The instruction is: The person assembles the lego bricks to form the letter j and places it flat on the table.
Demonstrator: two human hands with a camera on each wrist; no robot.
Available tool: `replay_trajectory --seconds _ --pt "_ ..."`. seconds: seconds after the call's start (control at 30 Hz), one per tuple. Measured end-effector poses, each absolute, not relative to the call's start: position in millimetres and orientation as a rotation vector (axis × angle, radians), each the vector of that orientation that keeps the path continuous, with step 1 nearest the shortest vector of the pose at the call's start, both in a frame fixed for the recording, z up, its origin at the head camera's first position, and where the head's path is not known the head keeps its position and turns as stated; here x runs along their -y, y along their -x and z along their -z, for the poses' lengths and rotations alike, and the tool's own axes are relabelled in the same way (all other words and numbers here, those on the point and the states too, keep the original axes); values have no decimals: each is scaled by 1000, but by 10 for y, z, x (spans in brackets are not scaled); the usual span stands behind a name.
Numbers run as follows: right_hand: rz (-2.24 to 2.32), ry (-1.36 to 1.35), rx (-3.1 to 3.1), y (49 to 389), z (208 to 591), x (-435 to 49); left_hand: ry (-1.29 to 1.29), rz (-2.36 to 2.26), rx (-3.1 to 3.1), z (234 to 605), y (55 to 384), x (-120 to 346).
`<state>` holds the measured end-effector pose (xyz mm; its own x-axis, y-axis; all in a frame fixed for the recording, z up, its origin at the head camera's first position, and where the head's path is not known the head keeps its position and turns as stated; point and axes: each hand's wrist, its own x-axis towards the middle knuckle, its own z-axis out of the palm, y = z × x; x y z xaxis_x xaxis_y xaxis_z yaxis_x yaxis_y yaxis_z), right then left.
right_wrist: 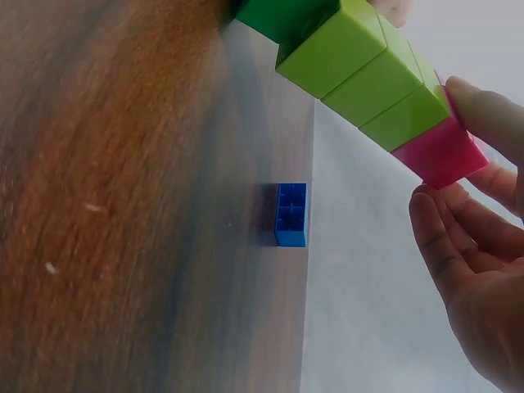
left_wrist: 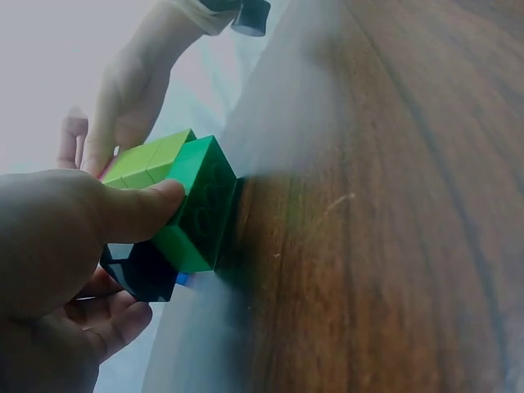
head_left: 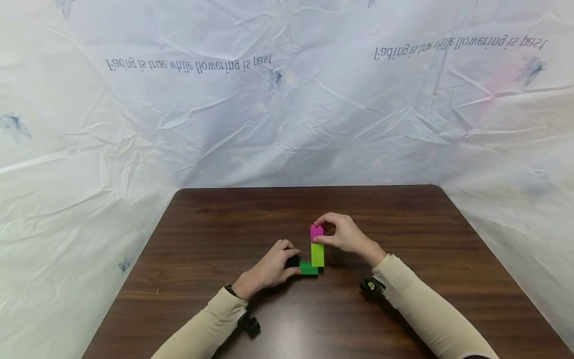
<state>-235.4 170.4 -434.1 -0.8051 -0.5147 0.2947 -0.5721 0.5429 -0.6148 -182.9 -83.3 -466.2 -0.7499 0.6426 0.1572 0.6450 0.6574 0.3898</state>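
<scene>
A green toy brick lies low on the table, with a column of lime green bricks rising from its right end. On top of that column sits a magenta brick, its studs facing up. My right hand pinches the magenta brick between thumb and fingers. At the green brick's left end, a black brick is partly covered by my left hand. In the left wrist view, the left thumb presses on the green brick while the fingers curl round the black one.
A separate blue brick lies on the table in the right wrist view, its hollow side showing. Dark wood makes up the tabletop. Wrinkled, printed white sheeting hangs behind the table and along both sides.
</scene>
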Motion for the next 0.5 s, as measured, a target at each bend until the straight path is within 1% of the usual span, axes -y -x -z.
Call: replay_trajectory --seconds 0.5 --pt "-1054 -933 2682 2418 4392 -1716 1050 675 2787 4695 1798 822"
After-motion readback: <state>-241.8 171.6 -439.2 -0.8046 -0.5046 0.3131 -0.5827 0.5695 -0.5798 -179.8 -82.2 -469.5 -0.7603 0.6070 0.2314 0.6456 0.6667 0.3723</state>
